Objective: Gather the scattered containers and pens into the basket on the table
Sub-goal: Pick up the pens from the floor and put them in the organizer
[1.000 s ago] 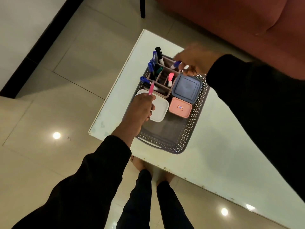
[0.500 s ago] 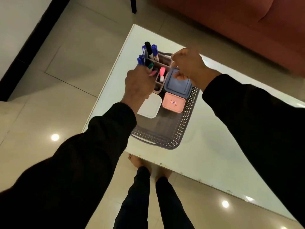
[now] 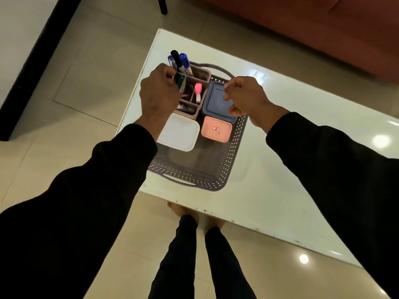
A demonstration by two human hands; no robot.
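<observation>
A grey perforated basket (image 3: 229, 169) sits on the white table (image 3: 280, 190). It holds a white container (image 3: 181, 134), a pink container (image 3: 216, 128), a blue-lidded container (image 3: 212, 100) and a pen organiser (image 3: 199, 75). A black marker (image 3: 176, 59), a blue marker (image 3: 184, 62), a green marker (image 3: 182, 80) and a pink marker (image 3: 198, 89) stand in the organiser. My left hand (image 3: 158, 93) hovers over the organiser's left side with its fingers curled, and a blurred pink pen (image 3: 185, 96) shows just beneath it. My right hand (image 3: 246, 98) is curled above the blue lid, holding nothing that I can see.
The basket stands near the table's left corner, close to the front edge. A red-brown sofa (image 3: 302, 29) runs behind the table. Tiled floor (image 3: 86, 72) lies to the left, and the person's legs and bare feet (image 3: 194, 234) are below the table edge.
My left hand has carried the pink pen up from the white container to the organiser. My right hand has let go of a blue-capped pen and drawn back over the blue lid.
</observation>
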